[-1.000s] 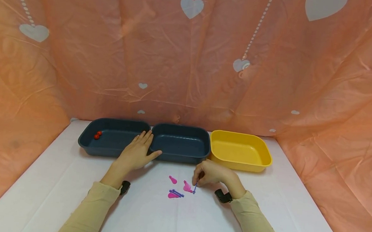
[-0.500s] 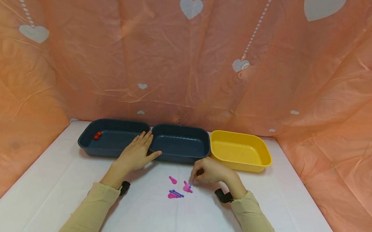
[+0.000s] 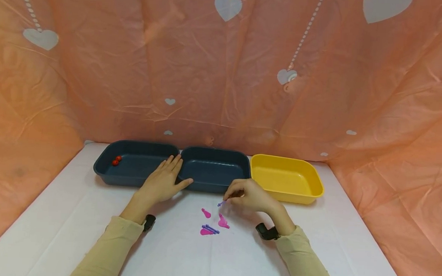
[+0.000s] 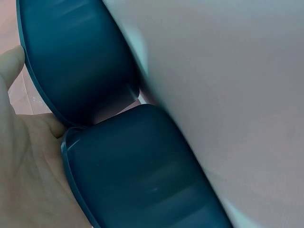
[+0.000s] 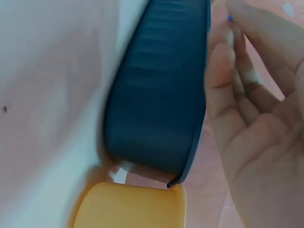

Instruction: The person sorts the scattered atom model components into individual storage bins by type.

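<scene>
My right hand (image 3: 250, 195) is raised in front of the middle tray, pinching a thin purple stick (image 3: 221, 203) with a knobbed end between thumb and fingertips. In the right wrist view only a blue speck (image 5: 230, 18) shows at the fingertips. My left hand (image 3: 161, 184) rests with fairly straight fingers where the left dark blue tray (image 3: 123, 180) and the middle dark blue tray (image 3: 211, 187) meet. Below the hands lie bulb-shaped pink pieces (image 3: 223, 221), a single pink piece (image 3: 206, 213), and purple sticks (image 3: 211, 229) across another pink piece (image 3: 205, 232).
Two small red balls (image 3: 117, 161) sit in the left tray. A yellow tray (image 3: 288, 197) stands at the right end of the row. Behind the white tabletop (image 3: 184, 261) hangs an orange-pink curtain (image 3: 208, 91) with hearts.
The right hand has lifted the purple stick off the pink pieces and moved it slightly left and away toward the middle tray. The left hand stays in place.
</scene>
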Action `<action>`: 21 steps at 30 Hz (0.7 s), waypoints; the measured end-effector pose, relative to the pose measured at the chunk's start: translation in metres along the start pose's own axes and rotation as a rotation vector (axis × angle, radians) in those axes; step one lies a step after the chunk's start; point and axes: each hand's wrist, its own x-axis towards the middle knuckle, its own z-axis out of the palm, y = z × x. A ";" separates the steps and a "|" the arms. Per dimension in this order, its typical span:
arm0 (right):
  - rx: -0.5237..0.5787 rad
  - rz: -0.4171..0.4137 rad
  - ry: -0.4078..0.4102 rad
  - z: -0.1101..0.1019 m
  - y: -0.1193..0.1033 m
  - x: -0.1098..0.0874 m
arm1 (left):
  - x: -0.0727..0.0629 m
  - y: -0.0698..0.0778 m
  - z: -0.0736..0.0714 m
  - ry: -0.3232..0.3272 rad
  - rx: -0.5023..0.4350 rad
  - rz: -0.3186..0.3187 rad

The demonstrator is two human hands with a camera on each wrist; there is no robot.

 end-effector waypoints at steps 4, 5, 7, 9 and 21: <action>-0.005 -0.019 0.131 -0.001 -0.001 0.003 | 0.000 -0.001 0.000 0.002 -0.005 -0.001; -0.011 -0.027 0.168 -0.001 -0.001 0.003 | 0.000 -0.001 0.001 0.003 -0.006 0.000; -0.028 -0.037 0.240 -0.001 -0.001 0.005 | 0.000 -0.001 0.001 0.002 -0.009 -0.004; -0.053 -0.036 0.307 0.000 -0.002 0.008 | 0.000 -0.001 0.001 0.003 -0.008 -0.005; -0.174 0.062 0.375 -0.006 0.001 0.032 | 0.000 0.000 0.000 0.008 0.015 0.006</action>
